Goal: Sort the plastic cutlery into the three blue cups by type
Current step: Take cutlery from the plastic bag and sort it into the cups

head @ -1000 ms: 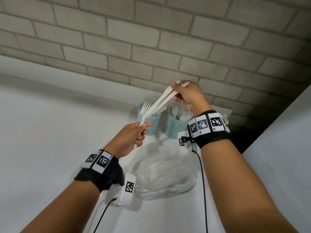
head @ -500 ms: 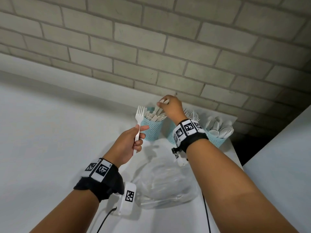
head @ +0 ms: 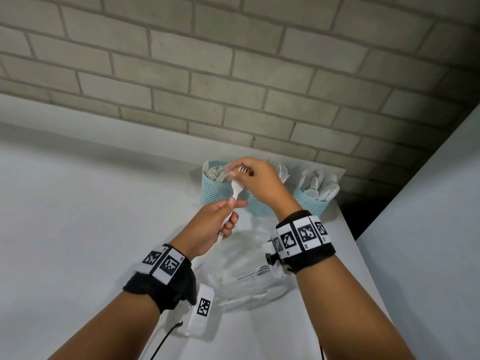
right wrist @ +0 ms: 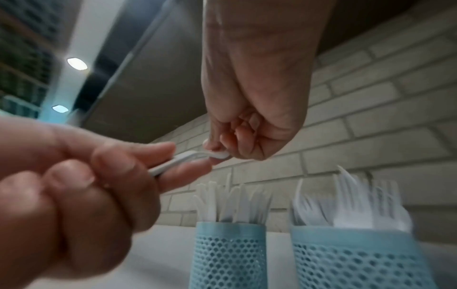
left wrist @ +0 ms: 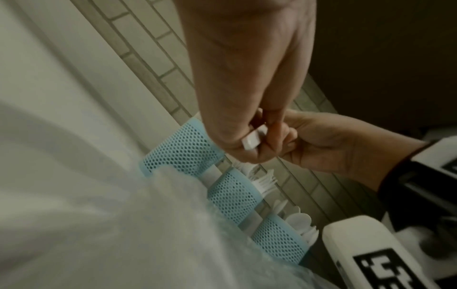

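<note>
Fork (head: 235,194) held between both hands, above table (head: 78,203), in front of L and mid cups.

L hand (head: 211,227): fingers curled round handle. R hand (head: 255,183): fingertips pinching tine end.

Long axis steep, near upright; tines up and away toward wall, handle down toward person.

Cups: L cup (head: 214,190) knives, mid cup (head: 257,206) forks, R cup (head: 310,201) spoons.

Risk (est.): handover slip if L lets go before R pinch firm; fork could drop into knife cup, wrong type.

Bag (head: 249,281) w/ remaining cutlery near wrists.

Perforated matt plastic cups (head: 214,189), smooth white plastic fork (head: 235,192), rough brick wall (head: 233,74).
</note>
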Demonstrator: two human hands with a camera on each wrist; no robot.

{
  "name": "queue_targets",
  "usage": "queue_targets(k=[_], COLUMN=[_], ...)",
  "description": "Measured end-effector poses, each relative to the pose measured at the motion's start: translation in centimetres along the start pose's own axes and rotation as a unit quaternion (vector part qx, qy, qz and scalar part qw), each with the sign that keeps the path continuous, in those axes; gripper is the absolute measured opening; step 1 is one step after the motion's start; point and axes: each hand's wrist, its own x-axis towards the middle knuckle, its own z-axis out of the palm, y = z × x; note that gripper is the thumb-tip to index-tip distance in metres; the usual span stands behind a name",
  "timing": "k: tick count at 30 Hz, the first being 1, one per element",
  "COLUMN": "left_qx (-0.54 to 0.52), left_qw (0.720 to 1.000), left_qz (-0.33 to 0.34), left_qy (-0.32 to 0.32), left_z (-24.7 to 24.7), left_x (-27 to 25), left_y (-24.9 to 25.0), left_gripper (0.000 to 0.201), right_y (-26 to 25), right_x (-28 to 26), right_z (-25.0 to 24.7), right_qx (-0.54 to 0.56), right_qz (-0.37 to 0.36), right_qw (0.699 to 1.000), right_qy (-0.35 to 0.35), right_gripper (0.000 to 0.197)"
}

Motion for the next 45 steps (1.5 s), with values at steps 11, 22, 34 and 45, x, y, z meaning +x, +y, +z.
queue_targets(k=[11, 22, 34, 45], left_qx=[0.277, 0.41, 0.619, 0.706], left_qw=[0.958, 0.908, 0.782, 0.687], left_qz=[0.025, -0.093, -0.071, -0.069], left_qy=[0.068, 0.002, -0.016, -0.155], left_z=[0.1, -1.1, 1.7, 5.4], left_x=[0.3, 0.0, -1.1, -3.8], left_y=[-0.7, -1.8, -2.2, -3.1], left_gripper=[0.018, 0.025, 0.031, 0.047], right_y=[1.8, 5.2, 2.2, 4.0], right_x=[1.3, 1.5, -4.4, -11.3], right_z=[-9.3, -3.7, -4.4, -2.4], right_qx=[-0.1, -0.354, -0.11, -0.192], right_qz=[-0.026, 0.072, 0.105, 0.304], right_qw=[0.908, 0.93, 0.986, 0.915], right_qy=[0.407, 0.076, 0.075, -0.184], right_gripper=[0.017, 0.036, 0.024, 0.028])
